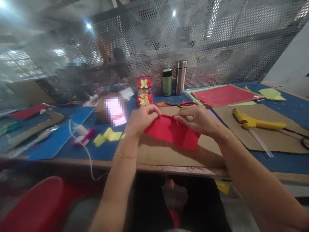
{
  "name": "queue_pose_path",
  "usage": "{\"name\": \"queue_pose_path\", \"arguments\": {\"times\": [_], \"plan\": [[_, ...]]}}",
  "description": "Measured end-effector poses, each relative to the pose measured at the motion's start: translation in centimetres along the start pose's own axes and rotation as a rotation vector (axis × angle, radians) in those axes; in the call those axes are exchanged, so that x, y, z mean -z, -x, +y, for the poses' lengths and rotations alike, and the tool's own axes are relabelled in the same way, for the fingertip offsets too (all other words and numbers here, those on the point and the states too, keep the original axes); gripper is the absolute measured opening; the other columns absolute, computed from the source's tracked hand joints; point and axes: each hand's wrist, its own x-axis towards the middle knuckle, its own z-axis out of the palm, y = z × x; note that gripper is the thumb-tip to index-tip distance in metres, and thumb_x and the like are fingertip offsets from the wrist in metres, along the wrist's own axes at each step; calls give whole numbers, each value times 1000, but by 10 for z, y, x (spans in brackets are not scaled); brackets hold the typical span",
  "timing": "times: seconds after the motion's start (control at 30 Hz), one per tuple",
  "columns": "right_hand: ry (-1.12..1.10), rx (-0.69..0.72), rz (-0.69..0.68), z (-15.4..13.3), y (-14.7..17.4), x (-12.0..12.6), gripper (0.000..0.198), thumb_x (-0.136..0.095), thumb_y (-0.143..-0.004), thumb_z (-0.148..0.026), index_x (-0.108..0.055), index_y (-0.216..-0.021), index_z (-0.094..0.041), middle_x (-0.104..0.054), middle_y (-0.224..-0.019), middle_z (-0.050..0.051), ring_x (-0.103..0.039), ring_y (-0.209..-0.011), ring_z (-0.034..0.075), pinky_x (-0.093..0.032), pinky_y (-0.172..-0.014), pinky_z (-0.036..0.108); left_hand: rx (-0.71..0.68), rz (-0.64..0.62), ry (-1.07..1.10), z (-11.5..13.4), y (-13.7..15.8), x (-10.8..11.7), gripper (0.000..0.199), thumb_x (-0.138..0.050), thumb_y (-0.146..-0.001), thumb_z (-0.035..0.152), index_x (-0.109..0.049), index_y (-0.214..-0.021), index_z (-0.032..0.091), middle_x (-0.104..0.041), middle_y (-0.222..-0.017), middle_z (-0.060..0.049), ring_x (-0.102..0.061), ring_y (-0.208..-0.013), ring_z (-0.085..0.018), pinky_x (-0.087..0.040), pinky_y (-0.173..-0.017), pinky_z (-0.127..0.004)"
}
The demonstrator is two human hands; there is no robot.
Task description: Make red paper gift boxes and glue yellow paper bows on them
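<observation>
A sheet of red paper (173,132) hangs between my two hands, slightly raised over a piece of brown cardboard (154,154). My left hand (147,117) pinches its upper edge near the left end. Further right along the same edge, my right hand (193,117) grips it between thumb and fingers. The edge between the hands looks folded over. Behind my hands stands a red paper craft with yellow bows (144,91). Scissors (173,104) lie just beyond my fingers, partly covered.
A yellow glue gun (256,122) rests on cardboard at right, its cord trailing off. Red sheets (227,95) lie behind it. A green tumbler (167,83) and steel flask (181,77) stand at the back. Yellow paper pieces (108,135) and a purple charger block (84,137) with white cable lie left.
</observation>
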Motion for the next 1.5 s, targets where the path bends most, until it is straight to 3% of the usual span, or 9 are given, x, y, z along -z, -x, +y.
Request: {"name": "queue_pose_path", "arguments": {"times": [0.2,0.33,0.5,0.63,0.77,0.97,1.17,1.5], "plan": [[-86,-165,-101,-7,-3,3,57,-49,-96,-65,-58,-62,-20,-54,-59,0,-45,-58,13,-31,-55,27,-178,-206,-138,19,10,-7,16,-54,-75,16,-68,-71,22,-70,-78,-2,-62,-77,-18,-51,-80,-35],[-156,-189,-207,-11,-4,4,58,-50,-93,-68,-56,-61,-20,-53,-60,0,-43,-57,12,-28,-51,27,-207,-207,-123,20,12,-10,14,-54,-77,16,-66,-74,22,-71,-81,-3,-64,-81,-19,-52,-81,-35],[-130,-191,-193,-14,-4,4,49,-56,-93,-59,-63,-64,-20,-59,-62,1,-48,-58,13,-29,-51,27,-149,-175,-25,21,13,-7,24,-55,-74,13,-68,-93,20,-72,-99,-5,-67,-92,-19,-53,-87,-33],[-81,-176,-173,-16,-2,2,43,-57,-94,-51,-63,-64,-21,-61,-61,0,-48,-56,12,-27,-50,27,-95,-223,51,26,14,-4,25,-60,-76,18,-71,-99,18,-74,-105,-8,-69,-100,-21,-54,-88,-33],[-93,-175,-183,-16,-1,0,41,-56,-94,-50,-65,-67,-21,-64,-63,1,-51,-58,13,-30,-51,27,-69,-228,-78,22,13,-6,17,-68,-82,30,-75,-89,17,-77,-94,-7,-69,-87,-19,-52,-77,-30],[-93,-178,-217,-15,-2,-3,36,-55,-92,-44,-63,-66,-21,-62,-63,1,-51,-59,13,-33,-53,27,-128,-214,-276,19,12,-7,15,-66,-83,25,-77,-75,18,-76,-77,-4,-65,-73,-17,-48,-68,-28],[-95,-190,-245,-13,-3,-4,39,-56,-93,-48,-61,-66,-21,-58,-62,0,-48,-59,13,-32,-54,27,-159,-228,-302,22,12,-7,16,-65,-83,24,-76,-73,18,-74,-74,-3,-63,-71,-16,-47,-67,-27],[-51,-167,-199,-12,-4,3,37,-52,-90,-47,-56,-64,-21,-52,-59,-1,-43,-57,12,-29,-54,27,-36,-166,-167,7,8,1,20,-65,-89,33,-73,-79,17,-69,-76,-3,-58,-70,-14,-41,-61,-28]]}}
